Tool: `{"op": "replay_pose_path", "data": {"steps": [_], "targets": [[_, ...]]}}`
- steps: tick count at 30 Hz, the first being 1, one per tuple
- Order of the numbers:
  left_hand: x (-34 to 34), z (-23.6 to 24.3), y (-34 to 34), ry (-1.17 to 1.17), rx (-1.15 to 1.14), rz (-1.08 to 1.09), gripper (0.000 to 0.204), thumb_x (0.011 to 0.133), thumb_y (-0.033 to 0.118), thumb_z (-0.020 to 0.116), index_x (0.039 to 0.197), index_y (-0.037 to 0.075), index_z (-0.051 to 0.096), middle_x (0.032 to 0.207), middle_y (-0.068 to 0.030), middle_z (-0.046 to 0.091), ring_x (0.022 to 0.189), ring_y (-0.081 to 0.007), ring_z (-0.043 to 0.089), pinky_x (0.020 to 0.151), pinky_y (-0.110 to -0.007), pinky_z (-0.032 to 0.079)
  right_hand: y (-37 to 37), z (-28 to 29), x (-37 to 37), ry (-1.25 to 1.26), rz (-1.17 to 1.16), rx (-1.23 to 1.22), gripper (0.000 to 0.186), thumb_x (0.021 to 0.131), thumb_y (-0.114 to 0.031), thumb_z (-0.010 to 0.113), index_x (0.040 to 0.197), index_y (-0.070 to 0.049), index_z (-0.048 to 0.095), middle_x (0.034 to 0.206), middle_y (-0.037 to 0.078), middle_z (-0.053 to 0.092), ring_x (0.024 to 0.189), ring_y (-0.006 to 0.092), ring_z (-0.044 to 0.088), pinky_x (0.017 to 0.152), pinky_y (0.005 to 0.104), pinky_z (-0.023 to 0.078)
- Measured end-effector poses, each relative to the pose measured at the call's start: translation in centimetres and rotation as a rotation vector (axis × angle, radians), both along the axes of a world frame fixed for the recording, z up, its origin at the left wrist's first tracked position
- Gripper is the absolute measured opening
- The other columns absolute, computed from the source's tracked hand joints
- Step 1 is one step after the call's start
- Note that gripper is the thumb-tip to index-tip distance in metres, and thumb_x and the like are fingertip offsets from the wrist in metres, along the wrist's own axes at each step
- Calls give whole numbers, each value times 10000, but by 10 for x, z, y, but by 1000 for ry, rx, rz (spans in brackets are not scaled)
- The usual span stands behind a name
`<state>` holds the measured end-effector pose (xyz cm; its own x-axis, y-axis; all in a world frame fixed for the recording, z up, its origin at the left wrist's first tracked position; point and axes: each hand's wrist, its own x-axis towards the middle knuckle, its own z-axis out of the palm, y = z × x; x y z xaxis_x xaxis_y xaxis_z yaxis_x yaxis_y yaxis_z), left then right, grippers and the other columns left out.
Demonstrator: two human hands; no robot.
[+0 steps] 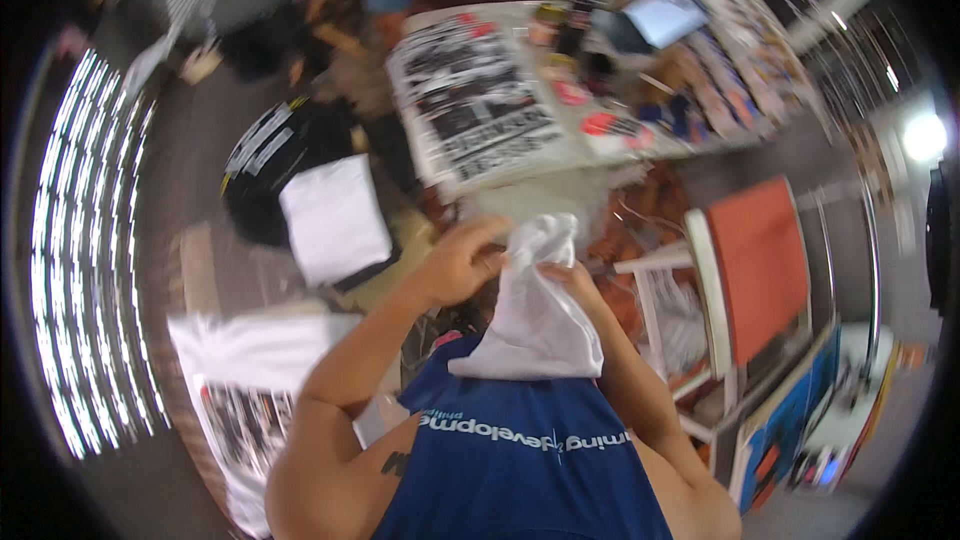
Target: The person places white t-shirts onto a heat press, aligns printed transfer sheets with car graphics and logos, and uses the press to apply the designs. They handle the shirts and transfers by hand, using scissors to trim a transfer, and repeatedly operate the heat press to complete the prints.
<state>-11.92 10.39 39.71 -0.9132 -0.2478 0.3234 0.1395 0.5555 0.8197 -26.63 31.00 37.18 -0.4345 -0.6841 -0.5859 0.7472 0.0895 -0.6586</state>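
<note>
A white cloth (535, 325) hangs gathered in front of my chest, its lower part spreading over my blue top. My left hand (465, 260) has its fingers curled at the cloth's upper left edge. On the other side my right hand (565, 280) grips the cloth near its top, fingers partly hidden in the folds. Motion blur softens the picture, and the cloth's exact kind does not show. Ahead of my hands, a white fabric piece with black and red print (470, 105) lies flat on a work table.
Left of me, a folded white cloth (335, 220) rests on a black bag (265, 165). A printed white fabric (240, 340) spreads at lower left. The table's right side carries jars and a light rectangular object (665, 15). An orange-red panel (757, 270) with a white frame stands right.
</note>
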Motion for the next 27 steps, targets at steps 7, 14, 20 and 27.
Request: {"op": "replay_pose_path", "data": {"steps": [7, 14, 20, 27], "targets": [[-106, -53, 132, -100, 765, -210, 214, 1071, 190, 618, 1140, -1, 683, 1185, -98, 712, 1129, -163, 628, 1002, -308, 480, 147, 39, -19, 103, -403, -344, 577, 923, -111, 751, 1430, 14, 505, 1248, 123, 684, 1091, 241, 688, 972, 363, 548], [-139, 88, 216, -57, 203, -712, 107, 1018, 118, 675, 1063, 38, 619, 1132, -131, 715, 1045, -218, 677, 907, -356, 523, 295, 104, -25, 1598, -613, 409, 467, 901, 6, 750, 1351, -28, 627, 1054, 114, 728, 957, 194, 704, 833, 332, 559], [-151, 147, 257, -180, -195, -848, 280, 775, 57, 843, 1001, 35, 679, 1005, -159, 705, 1003, -327, 710, 837, -409, 557, 366, 148, 6, 1681, -540, 402, 404, 642, -33, 820, 1032, -136, 813, 990, 77, 725, 986, 316, 695, 846, 421, 559], [-242, 162, 288, -133, 610, -1427, 209, 639, 14, 825, 686, 14, 621, 934, -245, 713, 1030, -432, 722, 966, -517, 527, 371, 162, -26, 1325, -717, -328, 193, 845, -99, 816, 862, -54, 629, 919, 133, 740, 881, 318, 710, 856, 451, 555]]}}
